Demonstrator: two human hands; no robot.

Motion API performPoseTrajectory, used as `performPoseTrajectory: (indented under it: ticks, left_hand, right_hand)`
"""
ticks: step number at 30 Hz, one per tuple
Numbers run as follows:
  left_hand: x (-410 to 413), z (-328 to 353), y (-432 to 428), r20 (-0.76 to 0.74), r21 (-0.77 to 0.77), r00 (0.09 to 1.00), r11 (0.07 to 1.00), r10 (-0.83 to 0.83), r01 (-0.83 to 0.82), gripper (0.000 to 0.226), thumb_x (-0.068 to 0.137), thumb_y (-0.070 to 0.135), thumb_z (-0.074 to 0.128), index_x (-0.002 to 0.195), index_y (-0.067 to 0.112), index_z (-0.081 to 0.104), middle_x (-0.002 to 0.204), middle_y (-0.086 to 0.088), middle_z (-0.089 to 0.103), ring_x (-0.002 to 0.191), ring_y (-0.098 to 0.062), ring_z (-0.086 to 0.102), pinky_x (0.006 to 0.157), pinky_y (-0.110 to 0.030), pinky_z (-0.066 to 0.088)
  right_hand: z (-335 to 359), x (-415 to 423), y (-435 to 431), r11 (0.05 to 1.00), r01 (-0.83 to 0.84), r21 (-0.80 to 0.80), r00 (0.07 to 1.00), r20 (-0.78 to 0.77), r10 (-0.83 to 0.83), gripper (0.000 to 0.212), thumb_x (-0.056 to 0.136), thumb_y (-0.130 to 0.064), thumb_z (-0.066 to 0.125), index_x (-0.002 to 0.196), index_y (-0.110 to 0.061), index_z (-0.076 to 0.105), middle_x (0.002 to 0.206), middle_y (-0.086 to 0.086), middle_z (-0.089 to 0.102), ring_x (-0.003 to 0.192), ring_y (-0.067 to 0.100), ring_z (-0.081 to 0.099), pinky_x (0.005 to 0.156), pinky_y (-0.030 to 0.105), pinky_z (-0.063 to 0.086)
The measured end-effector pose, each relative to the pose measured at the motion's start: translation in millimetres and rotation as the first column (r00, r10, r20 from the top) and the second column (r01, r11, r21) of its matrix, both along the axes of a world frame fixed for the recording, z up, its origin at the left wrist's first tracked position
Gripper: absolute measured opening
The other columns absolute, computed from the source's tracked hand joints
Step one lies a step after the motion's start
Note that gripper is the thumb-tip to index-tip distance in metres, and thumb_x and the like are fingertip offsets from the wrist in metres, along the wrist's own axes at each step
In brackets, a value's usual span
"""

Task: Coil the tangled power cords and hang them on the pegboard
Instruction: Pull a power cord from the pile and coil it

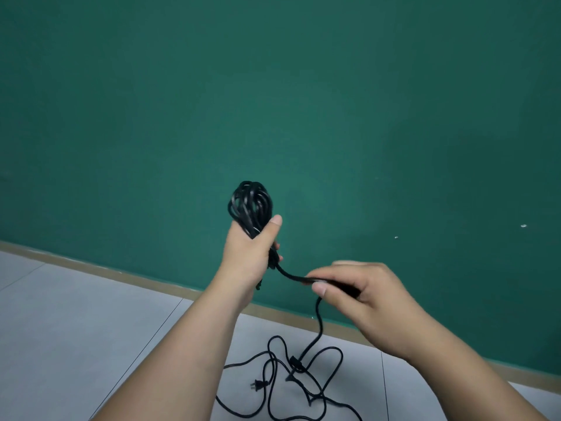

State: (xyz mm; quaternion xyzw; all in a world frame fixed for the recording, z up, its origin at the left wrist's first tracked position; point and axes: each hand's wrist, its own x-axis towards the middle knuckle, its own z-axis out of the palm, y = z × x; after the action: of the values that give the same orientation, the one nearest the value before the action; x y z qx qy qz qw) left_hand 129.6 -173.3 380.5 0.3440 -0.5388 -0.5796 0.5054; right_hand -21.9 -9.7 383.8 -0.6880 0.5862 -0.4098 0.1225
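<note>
Winding up the cord, about half done.
The left hand (252, 253) grips a round bundle of shiny black power cord (249, 205); the right hand (367, 296) pinches the next bit. A tangled black cord heap (303, 378) lies on the grey tiled floor (91, 314). No pegboard in sight.

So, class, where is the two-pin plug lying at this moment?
In the head view the two-pin plug lies on the grey floor, low and centre, just right of the left forearm, at the left edge of the cord tangle.
</note>
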Motion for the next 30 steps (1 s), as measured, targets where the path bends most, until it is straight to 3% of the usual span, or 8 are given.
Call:
performPoseTrajectory:
  ticks: [2,5,12,16,20,23,26,30]
  left_hand:
    - [2,1,5,0.147,-0.05,0.974,0.982,-0.173,0.182,0.031,0.097,0.041,0.074,0.106,0.015,0.061,0.088,-0.008,0.066,0.07,-0.021,0.062,0.063,-0.04,0.058]
    - [1,-4,14,0.281,-0.004,0.847,0.882,-0.451,0.471,0.043,0.089,0.062,0.071,0.104,0.022,0.065,0.091,-0.003,0.069,0.079,-0.019,0.066,0.068,-0.043,0.058]
    - [-11,-6,39,0.055,0.252,0.529,0.525,-0.847,0.813,0.091,0.073,0.082,0.072,0.126,0.01,0.059,0.097,-0.013,0.061,0.072,-0.023,0.056,0.063,-0.036,0.054]
    - [-9,-4,44,0.181,0.211,0.373,0.406,-0.91,0.889,0.046,0.082,0.047,0.087,0.112,0.022,0.062,0.095,-0.008,0.057,0.074,-0.021,0.056,0.063,-0.035,0.054]
    - [-15,-11,45,0.305,0.243,0.461,0.536,-0.833,0.808,0.027,0.088,0.013,0.064,0.113,0.014,0.052,0.092,-0.009,0.057,0.07,-0.022,0.056,0.06,-0.037,0.051]
    - [-14,-12,42,0.22,0.25,0.512,0.555,-0.83,0.793,0.027,0.088,0.014,0.059,0.114,0.011,0.049,0.091,-0.012,0.059,0.069,-0.023,0.054,0.058,-0.036,0.049]
    - [-11,-11,33,0.083,0.228,0.587,0.589,-0.805,0.776,0.025,0.09,0.013,0.059,0.113,0.011,0.049,0.093,-0.013,0.058,0.07,-0.025,0.052,0.06,-0.036,0.047]
    - [-11,-15,28,0.31,0.163,0.656,0.718,-0.688,0.677,0.025,0.086,0.015,0.06,0.108,0.009,0.049,0.089,-0.015,0.057,0.068,-0.026,0.053,0.059,-0.039,0.051]
  right_hand:
    - [3,-3,1,0.982,0.061,-0.18,0.99,-0.118,-0.083,0.011,0.102,-0.031,0.07,0.108,-0.032,0.079,0.08,-0.015,0.059,0.071,0.013,0.058,0.065,0.021,0.042]
    - [6,-9,3,0.935,0.131,-0.33,0.989,-0.02,-0.146,0.006,0.09,-0.032,0.085,0.093,-0.028,0.082,0.075,-0.01,0.06,0.064,0.016,0.055,0.061,0.02,0.04]
    - [17,-16,8,0.892,0.287,-0.35,0.954,0.189,-0.233,0.025,0.067,-0.036,0.095,0.076,-0.026,0.075,0.072,-0.006,0.063,0.065,0.018,0.055,0.058,0.019,0.04]
    - [18,-17,11,0.882,0.36,-0.304,0.933,0.127,-0.337,0.043,0.06,-0.047,0.097,0.076,-0.028,0.062,0.073,-0.008,0.06,0.065,0.011,0.053,0.058,0.013,0.035]
    - [13,-25,9,0.879,0.433,-0.201,0.888,-0.075,-0.454,0.052,0.065,-0.056,0.094,0.082,-0.031,0.051,0.077,-0.013,0.056,0.07,0.01,0.051,0.058,0.02,0.035]
    - [9,-38,9,0.932,0.363,-0.01,0.929,0.079,-0.361,0.035,0.082,-0.055,0.078,0.091,-0.032,0.053,0.073,-0.013,0.058,0.065,0.006,0.05,0.062,0.025,0.043]
    - [10,-47,11,0.975,0.211,0.075,0.942,0.251,-0.223,0.018,0.092,-0.045,0.065,0.095,-0.028,0.059,0.07,-0.009,0.054,0.066,0.013,0.055,0.074,0.05,0.054]
    - [18,-38,12,0.981,0.174,-0.087,0.936,0.323,-0.138,0.007,0.099,-0.027,0.067,0.097,-0.02,0.068,0.074,-0.006,0.06,0.067,0.014,0.056,0.064,0.031,0.057]
